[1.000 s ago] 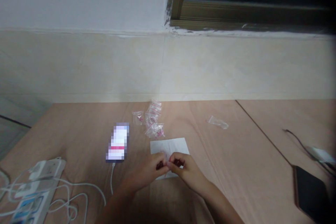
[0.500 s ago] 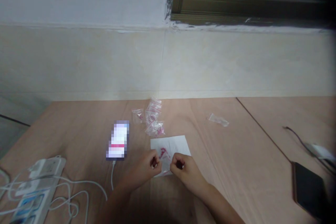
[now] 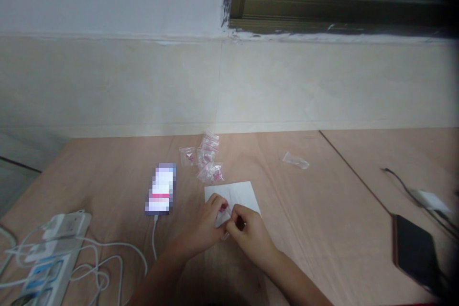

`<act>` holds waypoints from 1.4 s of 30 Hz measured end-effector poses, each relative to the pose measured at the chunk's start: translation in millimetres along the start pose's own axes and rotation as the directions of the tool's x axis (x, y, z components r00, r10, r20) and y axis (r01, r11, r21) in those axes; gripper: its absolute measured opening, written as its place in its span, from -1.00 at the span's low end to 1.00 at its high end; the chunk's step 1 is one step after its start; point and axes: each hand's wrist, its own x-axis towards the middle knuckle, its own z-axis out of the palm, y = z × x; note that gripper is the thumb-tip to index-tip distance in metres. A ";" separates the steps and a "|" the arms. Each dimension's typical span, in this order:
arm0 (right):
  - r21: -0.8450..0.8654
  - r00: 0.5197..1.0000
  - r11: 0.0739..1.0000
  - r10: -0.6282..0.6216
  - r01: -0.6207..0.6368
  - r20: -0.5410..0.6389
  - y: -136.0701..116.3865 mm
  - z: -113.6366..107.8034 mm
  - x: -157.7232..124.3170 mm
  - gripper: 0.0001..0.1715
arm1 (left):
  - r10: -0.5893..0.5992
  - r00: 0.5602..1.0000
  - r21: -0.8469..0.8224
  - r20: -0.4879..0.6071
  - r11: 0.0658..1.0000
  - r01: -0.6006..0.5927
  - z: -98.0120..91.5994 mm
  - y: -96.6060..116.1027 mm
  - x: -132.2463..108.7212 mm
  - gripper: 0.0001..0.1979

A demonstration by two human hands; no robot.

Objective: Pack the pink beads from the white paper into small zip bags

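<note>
Between my hands is a small clear zip bag (image 3: 223,217) with something pink inside. My left hand (image 3: 211,217) is closed on the bag's left side, its fingers curled over the top. On the right edge my right hand (image 3: 247,227) pinches the bag with thumb and bent fingers. Both hands are over the near part of a white sheet of paper (image 3: 244,193), which they partly cover. Just beyond the paper lie several clear zip bags (image 3: 210,158) with pink bits in them, overlapping in a row. What exactly the pink contents are is too small to tell.
A lit phone (image 3: 161,189) on a white cable lies left of the paper. At the lower left is a power strip (image 3: 60,253) with tangled white cords. A crumpled clear bag (image 3: 296,160) lies to the right, and a dark tablet-like device (image 3: 416,253) sits far right.
My hands have drawn together. My left hand has shifted up over the bag's pink part, and my right hand has moved slightly left. The bag is now more covered by fingers.
</note>
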 end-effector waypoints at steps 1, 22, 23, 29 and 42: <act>-0.005 1.000 1.000 -0.001 0.001 0.003 -0.7 0.2 -1.5 -0.80 | -0.002 1.000 -0.008 0.010 1.000 0.002 1.7 -1.3 -0.9 -0.66; -0.289 0.998 0.956 0.052 -0.059 -0.033 23.0 6.8 12.6 -0.75 | 0.038 0.999 0.077 0.031 0.996 -0.041 -10.1 -2.5 6.7 -0.57; -0.277 0.998 0.959 0.055 -0.065 -0.044 24.3 6.4 13.0 -0.75 | 0.051 0.998 0.089 0.035 0.995 -0.054 -12.0 -3.0 5.0 -0.58; 0.013 0.993 0.993 0.114 -0.114 -0.022 21.0 11.9 12.3 -0.71 | 0.138 0.977 0.157 0.164 0.974 -0.164 -22.4 -1.3 -14.2 -0.47; 0.003 0.969 0.989 0.145 -0.147 -0.199 77.6 9.3 4.0 -0.87 | -0.075 0.990 0.165 -0.122 0.982 0.095 -30.1 -32.7 -27.5 -0.59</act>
